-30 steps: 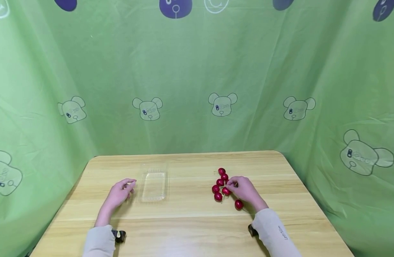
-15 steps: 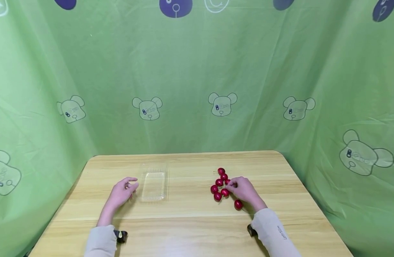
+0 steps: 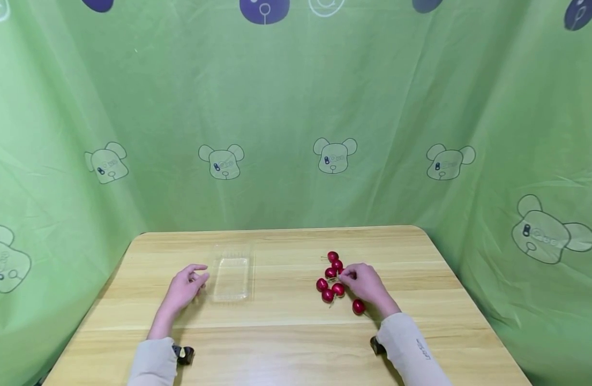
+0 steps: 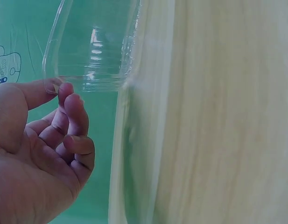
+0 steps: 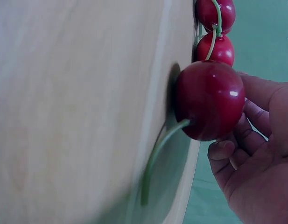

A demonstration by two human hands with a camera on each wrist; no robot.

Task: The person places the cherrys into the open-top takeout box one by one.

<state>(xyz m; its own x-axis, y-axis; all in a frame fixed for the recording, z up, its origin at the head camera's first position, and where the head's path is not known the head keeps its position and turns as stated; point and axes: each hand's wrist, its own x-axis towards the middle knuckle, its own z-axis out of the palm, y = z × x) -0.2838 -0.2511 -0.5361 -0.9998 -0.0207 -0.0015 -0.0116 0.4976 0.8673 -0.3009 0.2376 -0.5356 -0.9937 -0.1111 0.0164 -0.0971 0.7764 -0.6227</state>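
A cluster of red cherries (image 3: 338, 289) with green stems lies on the right half of the table. My right hand (image 3: 368, 284) reaches over it, thumb and forefinger pinching at a green stem beside a partly hidden cherry (image 3: 342, 272). In the right wrist view a close single cherry (image 5: 209, 100) covers the fingertips of that hand (image 5: 270, 172). To the left, a clear plastic box (image 3: 233, 279) stands on the table. My left hand (image 3: 184, 288) hovers by its left side, fingers loosely bent; in the left wrist view its fingertips overlap the box's corner (image 4: 101, 84).
The wooden table (image 3: 286, 348) has rounded far corners. A green curtain (image 3: 276, 198) with bear prints hangs behind it and along both sides. One cherry (image 3: 358, 306) lies apart, close under the right wrist. Each wrist carries a small black camera (image 3: 184, 355).
My left hand has shifted slightly right, towards the clear box. The right hand stays almost in place, and several cherries near its fingertips have shifted a little.
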